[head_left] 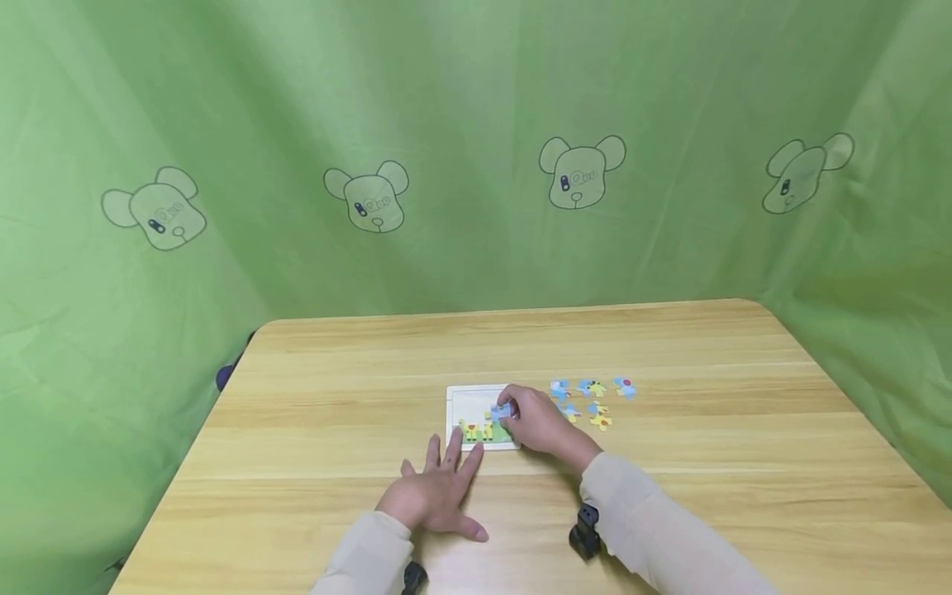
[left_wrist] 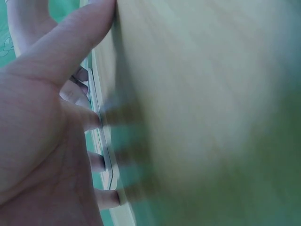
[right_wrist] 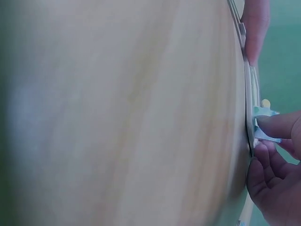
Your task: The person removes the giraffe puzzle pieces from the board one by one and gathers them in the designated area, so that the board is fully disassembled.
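A small jigsaw tray (head_left: 468, 401) with a white border lies on the table, its lower row filled with pieces showing green grass and a yellow giraffe-like figure. My right hand (head_left: 541, 426) pinches a blue puzzle piece (head_left: 501, 411) between thumb and fingers at the tray's right side. In the right wrist view that puzzle piece (right_wrist: 265, 111) is tilted up off the tray, and the right hand (right_wrist: 277, 193) partly covers it. With fingers spread straight, my left hand (head_left: 435, 496) touches the tray's near edge; the left wrist view shows its palm (left_wrist: 37, 136) and fingertips along that edge.
Several loose puzzle pieces (head_left: 600, 416), blue and yellow, lie to the right of the tray. The wooden table (head_left: 335, 372) ends at a green curtain (head_left: 476, 240) printed with bear outlines.
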Demonstrator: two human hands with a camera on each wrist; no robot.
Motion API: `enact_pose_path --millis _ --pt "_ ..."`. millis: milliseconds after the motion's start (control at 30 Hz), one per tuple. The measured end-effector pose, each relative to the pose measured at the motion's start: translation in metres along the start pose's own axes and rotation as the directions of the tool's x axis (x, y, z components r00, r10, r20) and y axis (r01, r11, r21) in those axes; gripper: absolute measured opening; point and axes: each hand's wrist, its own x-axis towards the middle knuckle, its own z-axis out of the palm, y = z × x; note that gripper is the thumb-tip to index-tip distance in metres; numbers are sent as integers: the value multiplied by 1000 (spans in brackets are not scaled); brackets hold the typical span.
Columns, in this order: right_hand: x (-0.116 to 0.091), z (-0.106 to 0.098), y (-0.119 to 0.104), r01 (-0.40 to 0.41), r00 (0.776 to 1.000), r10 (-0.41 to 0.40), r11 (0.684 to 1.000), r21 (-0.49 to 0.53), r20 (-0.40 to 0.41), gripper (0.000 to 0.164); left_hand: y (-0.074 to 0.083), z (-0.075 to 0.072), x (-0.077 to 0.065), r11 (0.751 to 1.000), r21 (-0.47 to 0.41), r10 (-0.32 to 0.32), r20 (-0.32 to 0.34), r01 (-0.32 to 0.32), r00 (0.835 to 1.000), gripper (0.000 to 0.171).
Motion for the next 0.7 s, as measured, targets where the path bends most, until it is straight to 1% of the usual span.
enact_pose_path --millis 133,267,533,700 --pt "1 0 -1 -11 1000 11 1000 6 5 13 0 -2 -1 1000 1 0 6 0 1000 113" --pt "1 0 -1 -21 1000 21 1000 1 10 11 0 -2 -2 1000 -3 -2 8 3 1000 114" --pt "2 -1 1 -39 999 39 999 2 12 18 -1 0 0 1000 -19 4 5 -4 1000 114" --pt "2 -4 3 -33 999 33 999 1 21 18 -1 1 1 1000 -15 2 6 -2 1000 115"
